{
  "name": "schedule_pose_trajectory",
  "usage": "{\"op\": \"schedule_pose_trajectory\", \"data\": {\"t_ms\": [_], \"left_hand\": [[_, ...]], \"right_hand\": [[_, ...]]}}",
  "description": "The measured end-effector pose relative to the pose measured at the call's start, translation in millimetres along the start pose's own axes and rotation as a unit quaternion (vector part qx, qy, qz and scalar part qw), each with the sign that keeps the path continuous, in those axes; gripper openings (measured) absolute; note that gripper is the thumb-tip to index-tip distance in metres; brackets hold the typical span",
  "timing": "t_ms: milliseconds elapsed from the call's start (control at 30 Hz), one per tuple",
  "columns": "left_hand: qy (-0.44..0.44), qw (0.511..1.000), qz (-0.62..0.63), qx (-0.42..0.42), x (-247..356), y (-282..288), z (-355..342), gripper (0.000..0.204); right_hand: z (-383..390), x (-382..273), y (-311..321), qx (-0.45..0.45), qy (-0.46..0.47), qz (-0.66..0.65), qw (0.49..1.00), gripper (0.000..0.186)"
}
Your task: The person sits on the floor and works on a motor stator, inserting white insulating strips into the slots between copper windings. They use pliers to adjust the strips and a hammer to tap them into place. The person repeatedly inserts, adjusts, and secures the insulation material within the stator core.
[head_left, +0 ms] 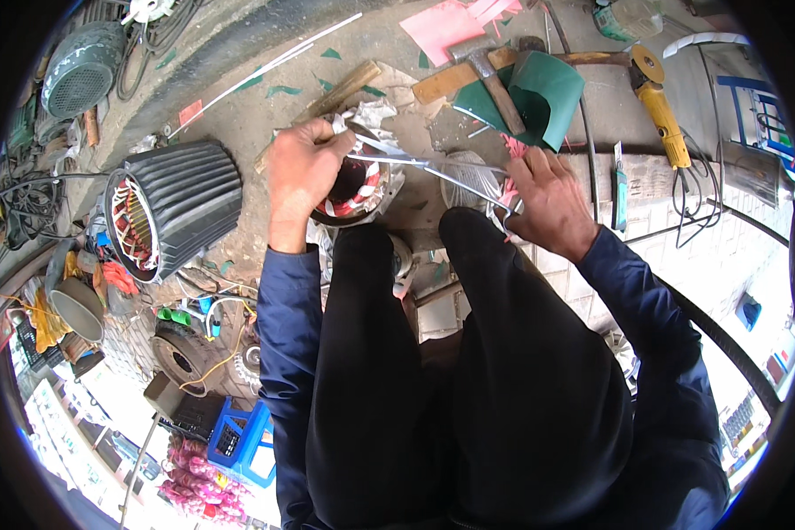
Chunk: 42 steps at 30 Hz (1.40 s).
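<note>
My left hand (305, 172) is closed in a pinch on one end of narrow, shiny pale strips (415, 162). The strips stretch across to my right hand (552, 199), whose fingers curl around the other end. They cross midway between the hands; whether they are bands or the blades of a tool, I cannot tell. Beneath my left hand and partly hidden by it stands a round motor stator (362, 190) with red and white material around its dark opening. A translucent ribbed piece (473, 181) lies beneath the strips, beside my right hand.
To the left a ribbed motor housing (185, 203) lies on its side, windings showing. Ahead are a hammer (496, 88), a curled green sheet (548, 97) and pink sheets (442, 31). A yellow angle grinder (658, 110) and a utility knife (620, 190) lie right.
</note>
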<state>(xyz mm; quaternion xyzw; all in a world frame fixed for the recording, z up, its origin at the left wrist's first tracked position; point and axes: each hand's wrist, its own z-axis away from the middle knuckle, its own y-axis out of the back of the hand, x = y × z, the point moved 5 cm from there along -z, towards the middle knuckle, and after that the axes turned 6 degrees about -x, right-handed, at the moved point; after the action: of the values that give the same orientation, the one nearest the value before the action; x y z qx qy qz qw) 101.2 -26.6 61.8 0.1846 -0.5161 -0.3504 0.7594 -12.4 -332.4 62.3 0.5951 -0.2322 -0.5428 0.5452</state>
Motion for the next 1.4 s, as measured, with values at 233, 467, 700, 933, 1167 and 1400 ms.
{"op": "schedule_pose_trajectory", "data": {"t_ms": [233,467,700,933,1167,1400], "left_hand": [[-0.03,0.994,-0.101,-0.039,16,6,-6,0.025],[-0.046,0.993,-0.104,-0.018,21,5,-4,0.028],[-0.042,0.993,-0.107,-0.015,24,3,-4,0.027],[-0.05,0.99,-0.129,-0.022,27,4,-5,0.024],[-0.054,0.989,-0.132,-0.029,27,3,-6,0.02],[-0.082,0.991,-0.106,-0.017,26,1,-3,0.023]], "right_hand": [[-15,-6,-5,0.016,0.009,0.018,1.0,0.058],[-29,-14,-5,0.005,0.017,0.041,0.999,0.065],[-36,-26,3,-0.005,-0.002,0.071,0.997,0.058],[-41,-23,4,-0.025,0.004,0.05,0.998,0.049],[-42,-17,-3,-0.036,-0.017,0.059,0.997,0.052],[-50,-22,-3,-0.042,-0.026,0.072,0.996,0.067]]}}
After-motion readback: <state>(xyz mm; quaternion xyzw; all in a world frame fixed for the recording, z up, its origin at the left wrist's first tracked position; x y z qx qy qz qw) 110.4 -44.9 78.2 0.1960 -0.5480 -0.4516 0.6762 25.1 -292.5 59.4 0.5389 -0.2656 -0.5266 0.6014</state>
